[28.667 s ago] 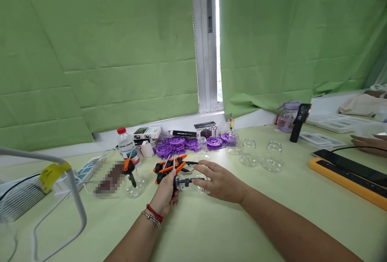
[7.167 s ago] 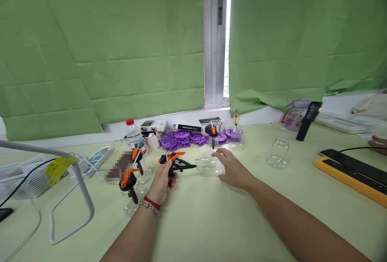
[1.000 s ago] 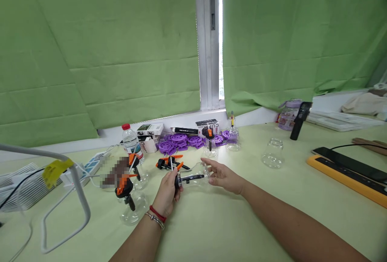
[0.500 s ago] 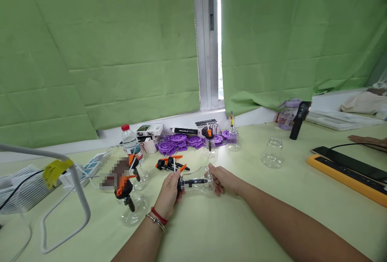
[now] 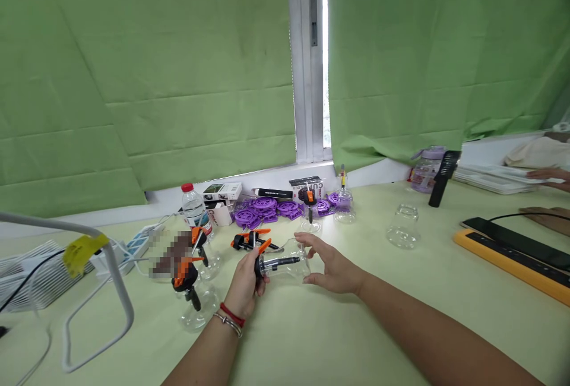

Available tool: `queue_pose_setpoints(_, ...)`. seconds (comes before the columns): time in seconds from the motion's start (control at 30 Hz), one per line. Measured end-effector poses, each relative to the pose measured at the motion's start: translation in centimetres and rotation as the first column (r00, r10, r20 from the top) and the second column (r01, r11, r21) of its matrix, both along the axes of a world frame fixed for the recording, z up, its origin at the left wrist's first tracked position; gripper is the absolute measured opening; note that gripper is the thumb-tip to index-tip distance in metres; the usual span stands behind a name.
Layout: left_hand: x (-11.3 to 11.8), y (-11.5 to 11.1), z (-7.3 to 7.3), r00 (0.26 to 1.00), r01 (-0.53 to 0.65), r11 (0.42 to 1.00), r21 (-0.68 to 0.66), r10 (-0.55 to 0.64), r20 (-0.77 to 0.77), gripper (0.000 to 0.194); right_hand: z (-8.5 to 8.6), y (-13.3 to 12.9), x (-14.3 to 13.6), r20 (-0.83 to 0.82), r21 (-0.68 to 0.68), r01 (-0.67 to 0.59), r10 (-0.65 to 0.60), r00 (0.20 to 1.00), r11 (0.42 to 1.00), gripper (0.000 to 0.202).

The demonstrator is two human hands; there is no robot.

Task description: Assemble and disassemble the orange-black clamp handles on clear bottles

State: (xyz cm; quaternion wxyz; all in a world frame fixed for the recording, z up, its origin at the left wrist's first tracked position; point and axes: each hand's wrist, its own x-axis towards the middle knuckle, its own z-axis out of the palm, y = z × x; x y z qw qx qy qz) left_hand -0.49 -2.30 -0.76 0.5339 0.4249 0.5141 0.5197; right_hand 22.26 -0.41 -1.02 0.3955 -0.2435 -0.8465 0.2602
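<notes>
A clear glass jar (image 5: 291, 262) lies on its side in the air over the table, a black and orange top at its left end and a black rod inside. Wrapped round that top is my left hand (image 5: 246, 279), with a red band and a bracelet at the wrist. My right hand (image 5: 332, 264) holds the jar's wide base between thumb and fingers. Just behind are loose black and orange tops (image 5: 243, 240). To the left stand two similar jars with tops fitted, the nearer one (image 5: 196, 309) beside my left wrist.
Purple plastic parts (image 5: 262, 211), small boxes (image 5: 222, 190) and a red-capped bottle (image 5: 193, 208) line the back. An upturned glass jar (image 5: 403, 227), a black handheld fan (image 5: 443, 178) and an orange-edged box (image 5: 512, 261) are rightward. Another person's hand (image 5: 552, 175) touches white trays.
My right hand has shifted its hold, its thumb now below the jar's base and fingers above. The jar has moved slightly left. Another person's hand has appeared at the far right.
</notes>
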Motion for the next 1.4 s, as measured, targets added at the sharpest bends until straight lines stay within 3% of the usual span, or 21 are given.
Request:
queue_pose_setpoints(0.07, 0.1, -0.1, 0.2, 1.000, 0.002, 1.000, 0.005, -0.002, -0.028, 0.044, -0.1, 0.1, 0.1, 0.005, -0.036, 0.018, -0.018, 1.000, 0.999, 0.080)
queue_pose_setpoints(0.17, 0.3, -0.5, 0.7, 0.998, -0.012, 1.000, 0.015, 0.013, -0.069, 0.043, -0.4, 0.4, 0.2, -0.028, -0.221, 0.029, -0.036, 0.999, 0.975, 0.079)
queue_pose_setpoints(0.3, 0.8, -0.9, 1.2, 0.994, -0.029, 0.999, 0.018, 0.031, -0.106, 0.041, -0.9, 0.6, -0.2, -0.064, -0.525, -0.008, -0.030, 0.997, 0.851, 0.061)
queue_pose_setpoints(0.4, 0.9, -0.9, 1.0, 0.995, -0.027, 1.000, 0.011, 0.028, -0.096, 0.040, -1.0, 0.7, -0.6, -0.017, -0.616, 0.045, -0.071, 0.997, 0.786, 0.064)
queue_pose_setpoints(0.47, 0.8, -0.9, 0.9, 0.996, -0.036, 0.999, 0.000, 0.036, -0.078, 0.040, -0.9, 0.7, -0.6, 0.019, -0.612, 0.068, -0.071, 0.997, 0.788, 0.066)
queue_pose_setpoints(0.57, 0.6, -0.8, 1.0, 0.997, -0.053, 0.999, -0.007, 0.053, -0.057, 0.042, -0.6, 0.5, -0.3, 0.045, -0.524, 0.047, -0.027, 0.999, 0.850, 0.066)
queue_pose_setpoints(0.63, 0.4, -0.7, 1.1, 0.997, -0.059, 0.998, -0.004, 0.059, -0.040, 0.045, -0.4, 0.4, 0.0, 0.043, -0.406, 0.031, -0.015, 0.999, 0.913, 0.067)
queue_pose_setpoints(0.73, 0.2, -0.5, 1.0, 0.998, -0.066, 0.998, -0.017, 0.066, -0.008, 0.049, -0.2, 0.2, 0.1, 0.059, -0.186, 0.004, 0.007, 0.998, 0.982, 0.094)
queue_pose_setpoints(0.87, 0.2, -0.3, 0.6, 0.998, -0.055, 0.998, -0.038, 0.055, 0.011, 0.048, -0.1, 0.2, -0.1, 0.026, -0.023, -0.006, 0.007, 1.000, 1.000, 0.073)
queue_pose_setpoints(1.17, 0.9, -0.6, 0.7, 0.998, -0.059, 0.998, 0.001, 0.059, -0.027, 0.048, -0.7, 0.5, 0.0, -0.098, -0.230, -0.079, 0.058, 0.994, 0.970, 0.075)
queue_pose_setpoints(1.4, 1.4, -0.8, 0.8, 0.994, -0.104, 0.994, -0.037, 0.103, -0.023, 0.051, -0.9, 0.3, -0.5, -0.267, -0.455, -0.183, 0.063, 0.962, 0.872, 0.071)
